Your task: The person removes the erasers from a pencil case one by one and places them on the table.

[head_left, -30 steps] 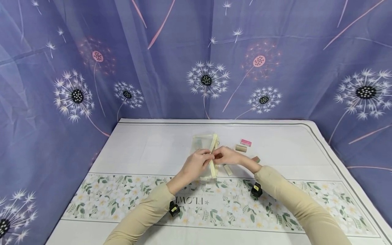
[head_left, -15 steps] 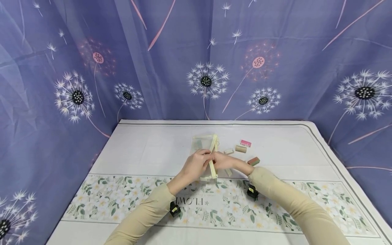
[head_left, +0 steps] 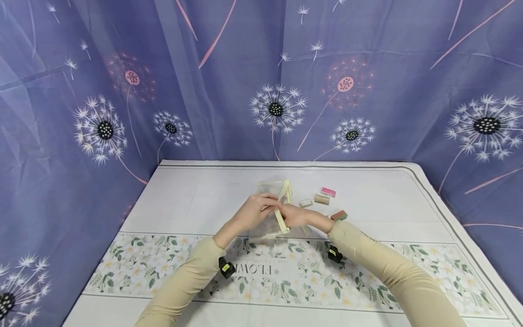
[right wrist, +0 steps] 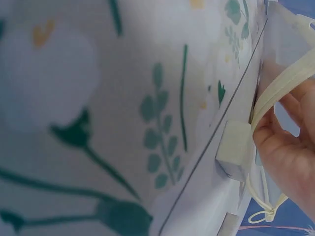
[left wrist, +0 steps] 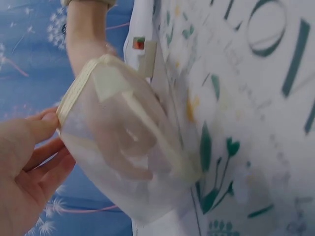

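Observation:
My left hand (head_left: 255,211) pinches the zipper edge of a see-through mesh pouch (left wrist: 123,196) with pale yellow trim. The pouch's mouth gapes toward the right in the head view. My right hand (head_left: 295,215) reaches through that mouth, and its fingers (left wrist: 130,169) show blurred through the mesh, spread apart with a gap between them. Nothing shows in that gap. A pale rectangular block (right wrist: 234,150) lies on the table beside the right hand, close to the pouch's trim.
Right of the pouch lie a pink-and-white block (head_left: 328,192), a tan cylinder (head_left: 322,199), a small white block (head_left: 305,203) and a red-and-green block (head_left: 339,215). A floral strip (head_left: 261,281) crosses the white tablecloth (head_left: 196,195). A blue dandelion curtain (head_left: 229,113) stands behind.
The right hand has brought a reddish-brown thing to the pouch's mouth and gone inside, and that thing is now out of sight. The left hand has shifted slightly left and up, pulling the pouch's edge.

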A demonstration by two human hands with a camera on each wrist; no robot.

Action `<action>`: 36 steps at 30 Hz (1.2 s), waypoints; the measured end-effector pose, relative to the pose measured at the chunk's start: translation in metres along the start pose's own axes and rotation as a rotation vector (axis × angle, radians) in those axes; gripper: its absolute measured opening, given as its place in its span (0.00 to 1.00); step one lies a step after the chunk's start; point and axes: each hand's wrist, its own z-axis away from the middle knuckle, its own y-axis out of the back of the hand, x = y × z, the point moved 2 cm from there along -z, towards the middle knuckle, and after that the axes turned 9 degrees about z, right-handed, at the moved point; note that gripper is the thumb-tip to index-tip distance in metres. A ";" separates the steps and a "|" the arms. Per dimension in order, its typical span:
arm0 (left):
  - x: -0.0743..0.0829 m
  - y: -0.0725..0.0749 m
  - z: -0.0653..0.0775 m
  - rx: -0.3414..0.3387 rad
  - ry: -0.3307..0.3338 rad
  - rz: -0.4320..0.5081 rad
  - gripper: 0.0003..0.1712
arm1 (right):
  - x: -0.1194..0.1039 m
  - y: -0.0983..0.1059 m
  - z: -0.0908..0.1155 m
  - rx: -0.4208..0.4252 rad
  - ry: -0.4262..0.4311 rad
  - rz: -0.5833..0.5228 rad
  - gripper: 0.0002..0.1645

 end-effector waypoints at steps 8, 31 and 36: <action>-0.007 -0.001 0.001 -0.011 0.007 0.072 0.10 | 0.004 0.000 -0.004 0.057 -0.042 0.026 0.15; -0.004 -0.012 0.005 -0.007 0.069 0.132 0.09 | 0.011 0.001 0.011 0.147 0.028 -0.027 0.11; -0.005 -0.012 0.006 -0.015 0.085 0.133 0.09 | 0.013 0.004 0.015 0.162 0.011 -0.052 0.04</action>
